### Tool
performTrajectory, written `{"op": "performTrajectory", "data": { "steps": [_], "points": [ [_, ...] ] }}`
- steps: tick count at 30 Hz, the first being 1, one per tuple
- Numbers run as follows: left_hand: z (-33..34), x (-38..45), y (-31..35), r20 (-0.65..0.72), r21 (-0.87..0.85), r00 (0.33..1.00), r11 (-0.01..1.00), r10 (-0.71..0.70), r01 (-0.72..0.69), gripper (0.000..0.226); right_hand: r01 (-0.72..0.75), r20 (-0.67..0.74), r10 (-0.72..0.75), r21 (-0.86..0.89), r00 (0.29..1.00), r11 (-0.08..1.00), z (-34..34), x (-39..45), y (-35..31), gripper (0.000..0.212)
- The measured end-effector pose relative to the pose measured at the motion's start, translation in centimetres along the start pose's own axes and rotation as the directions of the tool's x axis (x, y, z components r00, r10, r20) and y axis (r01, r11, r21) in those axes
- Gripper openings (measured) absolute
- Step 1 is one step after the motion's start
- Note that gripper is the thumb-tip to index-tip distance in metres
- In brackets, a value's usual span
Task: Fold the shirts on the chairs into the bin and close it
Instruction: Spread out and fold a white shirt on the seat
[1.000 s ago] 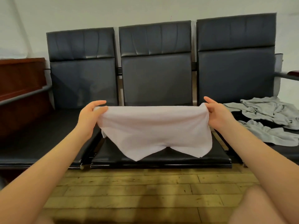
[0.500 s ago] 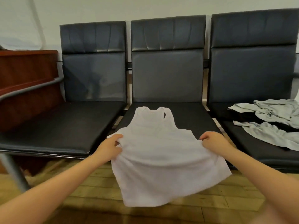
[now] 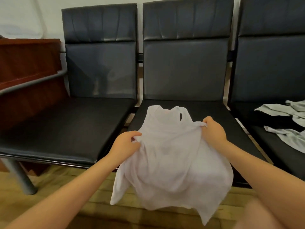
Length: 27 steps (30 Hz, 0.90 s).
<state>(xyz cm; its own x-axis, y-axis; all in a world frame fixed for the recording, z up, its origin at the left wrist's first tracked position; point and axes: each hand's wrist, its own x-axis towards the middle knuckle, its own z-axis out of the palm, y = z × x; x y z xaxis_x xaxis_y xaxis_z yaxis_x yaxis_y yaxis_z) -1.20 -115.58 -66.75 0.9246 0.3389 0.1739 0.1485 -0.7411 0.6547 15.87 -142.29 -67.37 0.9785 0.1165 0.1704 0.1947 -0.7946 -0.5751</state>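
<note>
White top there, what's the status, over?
Left hand and right hand each pinch the white top. Neck end on middle seat, hem overhanging. Nothing blocking.

A waiting area or public hall, indoors. A row of linked black padded seats on a shared metal frame, with a grey steel leg and a tubular armrest, stands against a plain white wall. Wooden plank floor; red-brown wooden panelling at left.

Both hands pinch a white tank top over the middle chair.
</note>
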Motion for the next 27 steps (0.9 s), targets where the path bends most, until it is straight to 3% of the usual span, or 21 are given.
{"op": "performTrajectory", "data": {
  "steps": [3, 9, 11, 15, 20, 22, 24, 27],
  "points": [
    [0.5, 1.8, 0.1, 0.090, 0.028, 0.996, 1.000, -0.002, 0.000, 0.048, -0.035, -0.004, 0.036, 0.144, 0.999, 0.989, -1.1, 2.7, 0.8, 0.008],
    [0.9, 4.3, -0.8, 0.158, 0.154, 0.986, 0.985, 0.059, -0.083, 0.051, -0.008, 0.077, -0.002, 0.132, 0.997, 0.991, -2.6, 6.0, 2.1, 0.013],
    [0.5, 4.8, -1.6, 0.127, 0.177, 0.989, 0.979, 0.082, -0.104, 0.042, -0.024, 0.136, 0.010, 0.107, 0.991, 0.994, -2.0, 5.9, 2.9, 0.010],
    [0.1, 6.2, -2.8, -0.012, 0.131, 1.000, 0.991, 0.017, -0.016, 0.028, 0.006, 0.143, -0.012, 0.044, 0.990, 0.999, -1.0, 5.1, 3.7, 0.012],
    [0.6, 8.0, -3.3, -0.091, 0.270, 0.994, 0.959, -0.063, 0.086, 0.055, 0.015, 0.199, -0.019, 0.021, 0.980, 1.000, -1.8, 4.4, 3.4, 0.025],
    [0.5, 8.9, -3.2, -0.027, 0.274, 0.996, 0.957, -0.087, 0.091, 0.064, 0.018, 0.236, -0.003, -0.064, 0.972, 0.998, -2.4, 4.2, 3.4, 0.024],
    [0.5, 9.8, -2.7, 0.080, 0.385, 0.995, 0.922, -0.067, 0.031, 0.060, 0.037, 0.287, 0.009, -0.155, 0.958, 0.987, -2.8, 4.1, 3.7, 0.021],
    [1.3, 10.7, -1.3, 0.123, 0.501, 0.991, 0.865, -0.053, -0.016, 0.055, 0.001, 0.299, 0.026, -0.089, 0.954, 0.996, -3.3, 4.2, 3.9, 0.010]
  ]
}}
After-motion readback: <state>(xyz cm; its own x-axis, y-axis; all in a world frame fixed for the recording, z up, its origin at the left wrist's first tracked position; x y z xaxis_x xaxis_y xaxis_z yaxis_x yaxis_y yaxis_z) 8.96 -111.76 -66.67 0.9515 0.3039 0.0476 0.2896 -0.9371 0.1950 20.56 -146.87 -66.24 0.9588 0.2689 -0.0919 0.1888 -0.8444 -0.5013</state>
